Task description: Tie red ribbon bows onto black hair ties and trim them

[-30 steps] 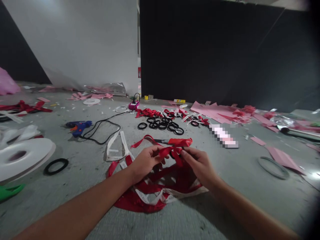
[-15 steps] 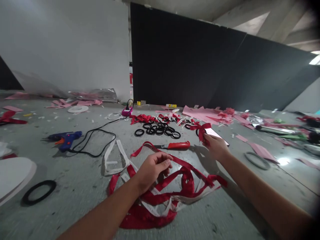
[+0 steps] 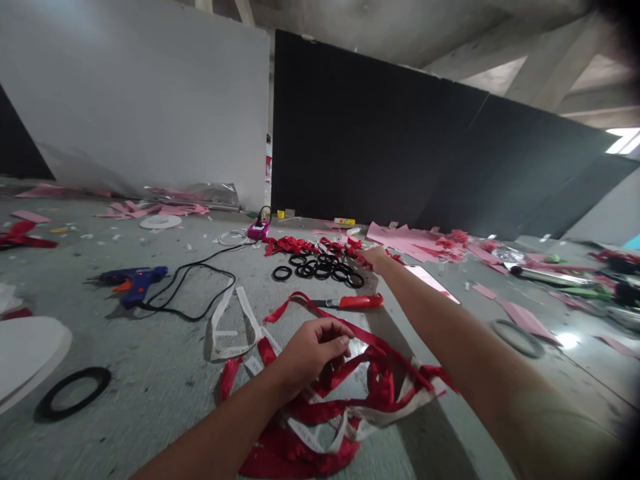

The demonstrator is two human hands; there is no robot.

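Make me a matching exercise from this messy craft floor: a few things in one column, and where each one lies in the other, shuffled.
Things
1. blue plastic glue gun with orange trigger
2. red-handled knife
3. cluster of small black rings
4. tangled red satin ribbon pile

Places
A. under the left hand
B. beside the outstretched right hand
C. far left, at the end of a black cable
D. between the two hands, on bare grey floor

Pairs: 1-C, 2-D, 3-B, 4-A
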